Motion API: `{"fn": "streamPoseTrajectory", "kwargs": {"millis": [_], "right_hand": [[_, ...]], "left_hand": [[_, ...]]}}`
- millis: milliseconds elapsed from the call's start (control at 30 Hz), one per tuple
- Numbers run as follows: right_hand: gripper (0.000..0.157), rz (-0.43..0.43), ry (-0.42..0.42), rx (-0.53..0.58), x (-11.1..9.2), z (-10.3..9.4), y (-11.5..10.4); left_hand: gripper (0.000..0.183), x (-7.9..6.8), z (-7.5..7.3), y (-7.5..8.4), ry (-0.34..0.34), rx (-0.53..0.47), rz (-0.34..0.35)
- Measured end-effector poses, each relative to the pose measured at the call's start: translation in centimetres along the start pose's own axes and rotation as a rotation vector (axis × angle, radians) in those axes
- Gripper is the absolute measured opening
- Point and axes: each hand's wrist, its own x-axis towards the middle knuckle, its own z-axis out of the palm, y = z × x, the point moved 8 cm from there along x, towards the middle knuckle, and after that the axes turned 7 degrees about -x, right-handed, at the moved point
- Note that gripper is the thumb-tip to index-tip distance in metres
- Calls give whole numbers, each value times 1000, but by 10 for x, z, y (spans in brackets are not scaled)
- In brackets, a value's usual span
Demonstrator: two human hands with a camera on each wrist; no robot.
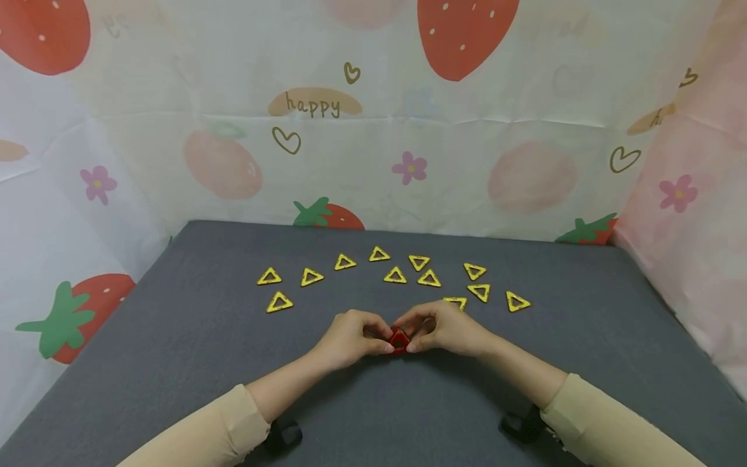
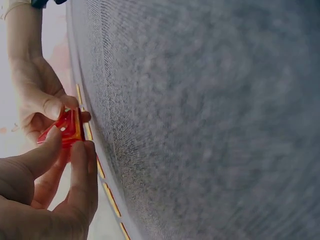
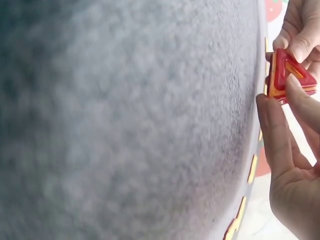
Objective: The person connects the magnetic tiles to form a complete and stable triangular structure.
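Both hands meet over the near middle of the table around a small stack of red triangular pieces [image 1: 399, 340] with hollow centres. My left hand [image 1: 350, 337] pinches its left side between thumb and fingers. On the other side, the thumb and fingers of my right hand [image 1: 450, 329] pinch it too. In the right wrist view the red stack [image 3: 285, 75] shows yellow-orange layers along its edges. The left wrist view has the same stack [image 2: 70, 127] above the grey cloth. How many pieces are in it I cannot tell.
Several yellow triangles lie scattered flat beyond the hands, among them one at the left [image 1: 279, 302] and one at the right [image 1: 517, 301]. Another triangle [image 1: 458, 301] is partly hidden behind the right hand. The grey tabletop [image 1: 403, 415] ends at a strawberry-print curtain [image 1: 373, 194].
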Motion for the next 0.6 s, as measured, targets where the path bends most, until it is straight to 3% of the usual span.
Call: {"fn": "streamPoseTrajectory", "kwargs": {"millis": [267,600], "right_hand": [[37,10,9,-9,-5,-12,3],[43,38,55,-14,-31,-52,25]], "left_hand": [[14,9,3,7,20,2,-1],[15,43,30,36,39,-5,0]]}}
